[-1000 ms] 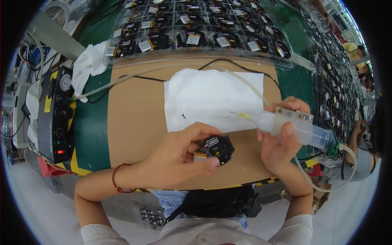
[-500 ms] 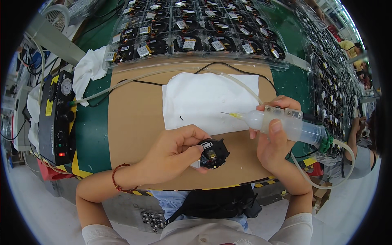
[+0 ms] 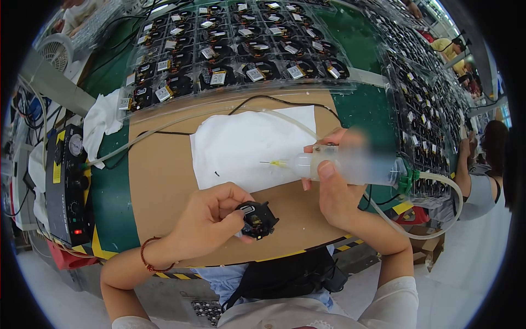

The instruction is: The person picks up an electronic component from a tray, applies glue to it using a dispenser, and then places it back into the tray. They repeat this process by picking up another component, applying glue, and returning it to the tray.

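Note:
My left hand (image 3: 205,222) pinches a small round black electronic module (image 3: 262,221) between thumb and fingers, its inner parts facing up. Part of the module is hidden behind the fingertips. In my right hand (image 3: 335,194) is a dispensing syringe (image 3: 383,169), held level with its yellow-hubbed needle (image 3: 276,163) pointing left. The needle tip is apart from the module, over a white cloth (image 3: 241,143). A green cap (image 3: 407,176) closes the syringe's back end, where a clear hose (image 3: 457,200) joins. Part of the barrel looks smeared.
Clear trays (image 3: 219,89) of similar black modules with silver batteries fill the far side; more trays (image 3: 424,118) stand right. A black dispenser box (image 3: 68,181) with a gauge is at left. Brown cardboard (image 3: 159,186) covers the green mat. A co-worker (image 3: 485,170) sits far right.
The view has swung, so most of the bench sits further left in the picture. Both hands keep their hold on the module and the syringe, with little change between them.

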{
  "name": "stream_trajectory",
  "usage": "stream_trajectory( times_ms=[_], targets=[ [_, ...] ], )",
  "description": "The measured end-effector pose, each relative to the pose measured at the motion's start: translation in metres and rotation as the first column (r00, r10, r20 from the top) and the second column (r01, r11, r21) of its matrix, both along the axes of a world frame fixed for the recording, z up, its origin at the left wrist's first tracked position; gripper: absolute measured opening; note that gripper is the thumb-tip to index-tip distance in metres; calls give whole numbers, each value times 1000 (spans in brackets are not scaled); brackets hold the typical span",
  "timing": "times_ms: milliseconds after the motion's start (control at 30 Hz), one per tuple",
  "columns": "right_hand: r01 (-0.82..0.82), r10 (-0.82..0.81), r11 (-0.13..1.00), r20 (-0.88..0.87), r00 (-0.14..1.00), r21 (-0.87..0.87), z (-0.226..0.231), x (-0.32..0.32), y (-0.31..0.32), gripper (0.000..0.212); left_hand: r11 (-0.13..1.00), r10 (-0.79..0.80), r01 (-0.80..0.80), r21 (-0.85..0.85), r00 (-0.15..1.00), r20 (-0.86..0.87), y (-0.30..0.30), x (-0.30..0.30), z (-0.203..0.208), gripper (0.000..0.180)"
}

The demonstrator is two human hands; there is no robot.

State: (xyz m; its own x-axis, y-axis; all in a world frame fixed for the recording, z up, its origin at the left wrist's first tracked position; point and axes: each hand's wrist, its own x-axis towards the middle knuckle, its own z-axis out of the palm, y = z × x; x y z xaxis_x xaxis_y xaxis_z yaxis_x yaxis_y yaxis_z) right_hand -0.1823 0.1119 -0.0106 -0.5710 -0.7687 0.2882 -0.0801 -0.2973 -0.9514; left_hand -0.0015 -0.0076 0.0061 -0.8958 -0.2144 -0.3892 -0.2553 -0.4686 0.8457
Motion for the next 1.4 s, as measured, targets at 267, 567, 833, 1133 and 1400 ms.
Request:
stream_trajectory(
  times_ms=[267, 567, 833, 1133, 1400],
  targets=[
    [-13, 14, 1000, -29, 999, 20, -3, -1, -1, 36, 999, -21, 21, -25, 1000, -7, 0, 1, -1, 20],
    [27, -28, 999, 42, 999, 34, 2, 3, -3, 37, 998, -34, 34, -44, 999, -2, 1, 1, -2, 18],
    [23, -23, 998, -9, 1000, 51, 2, 3, -4, 38, 995, -69, 68, -78, 998, -2, 0, 1, -2, 17],
    [19, -19, 999, -5, 1000, 43, 4, 3, -4, 37, 994, -62, 63, -90, 998, 8, 1, 1, -2, 17],
    [-11, 0, 997, 149, 989, 75, 11, 5, 0, 37, 991, -100, 95, -92, 994, -45, 1, 3, -4, 21]
  ],
)
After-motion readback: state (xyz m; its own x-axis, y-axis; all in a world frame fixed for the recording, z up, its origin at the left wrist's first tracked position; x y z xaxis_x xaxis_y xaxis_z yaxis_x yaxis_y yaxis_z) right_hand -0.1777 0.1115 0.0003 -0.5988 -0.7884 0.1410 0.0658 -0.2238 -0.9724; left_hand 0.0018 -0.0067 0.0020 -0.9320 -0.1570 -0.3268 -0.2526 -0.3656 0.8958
